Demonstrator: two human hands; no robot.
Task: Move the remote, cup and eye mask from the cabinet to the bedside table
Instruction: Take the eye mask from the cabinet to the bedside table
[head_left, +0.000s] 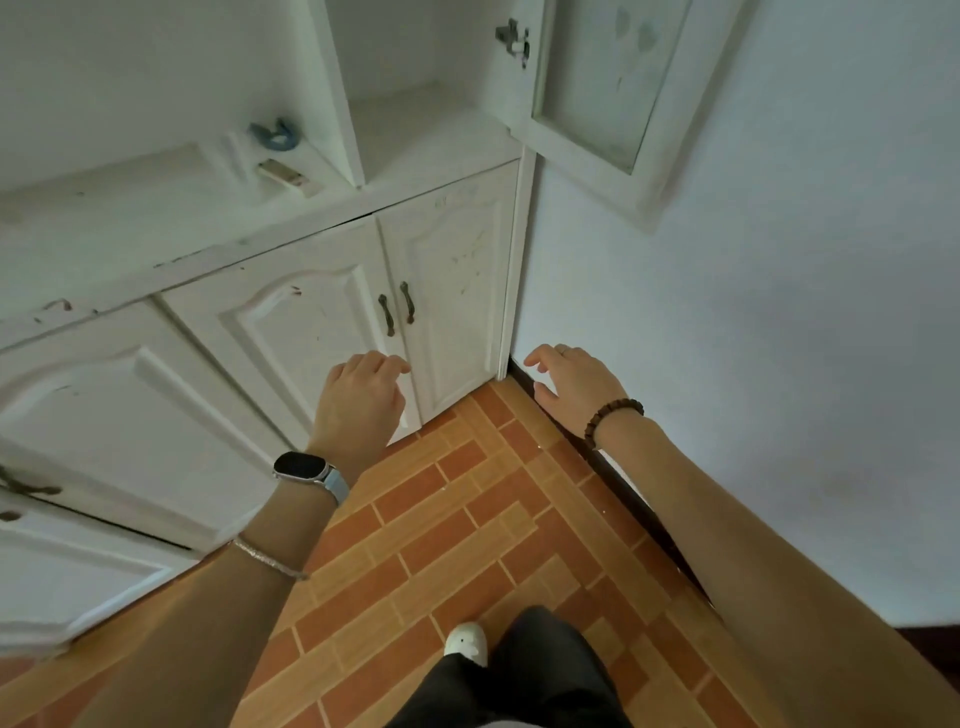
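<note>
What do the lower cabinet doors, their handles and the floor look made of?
Cabinet doors: probably painted wood or board, matt white; scuffs and chipped brown spots show through. Handles: likely metal, dark aged finish, slim curved bars. Floor: looks like ceramic tile in orange-brown brick pattern, pale grout lines.

Both bare arms are stretched forward and down, side by side with a clear gap between them. The left hand (358, 400) is out front, back of the hand up, fingers loosely curled downward, nothing in it. The right hand (571, 384) is level with it, palm down, fingers relaxed and a little spread, thumb apart, holding nothing either. There's a smartwatch (304, 467) and a thin bracelet (270, 558) on the left arm, and a beaded bracelet (613, 421) on the right wrist. Below, a dark trouser leg (540, 670) and a white shoe (466, 642) are set forward.
</note>
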